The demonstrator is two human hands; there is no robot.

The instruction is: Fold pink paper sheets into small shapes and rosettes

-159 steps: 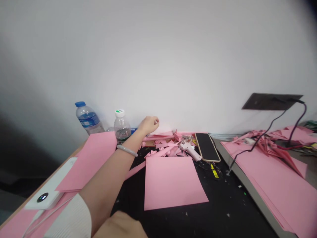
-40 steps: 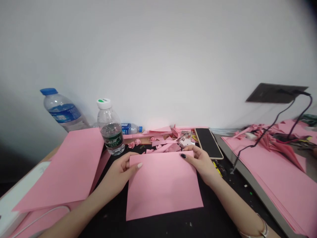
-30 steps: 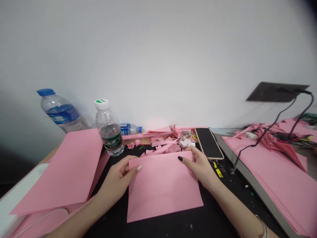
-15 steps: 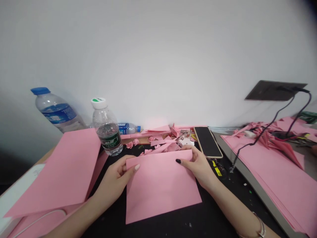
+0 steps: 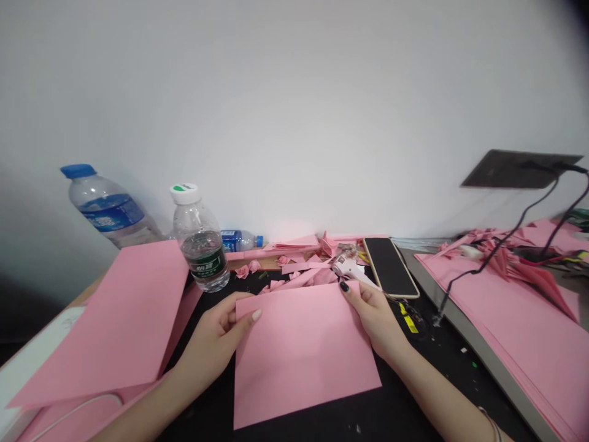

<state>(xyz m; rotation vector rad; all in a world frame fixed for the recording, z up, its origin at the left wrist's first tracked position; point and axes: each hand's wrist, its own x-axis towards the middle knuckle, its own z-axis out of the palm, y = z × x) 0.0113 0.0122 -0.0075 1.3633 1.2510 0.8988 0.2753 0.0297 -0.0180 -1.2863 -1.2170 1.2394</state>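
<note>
While the two hands hold it, a pink paper sheet lies on the black counter. The left hand has a narrow grip on the sheet's left side, and the right hand pinches its top right corner. A clear water bottle stands just past the left hand. A white glue gun and a black phone lie past the right hand, near pink paper bits.
</note>
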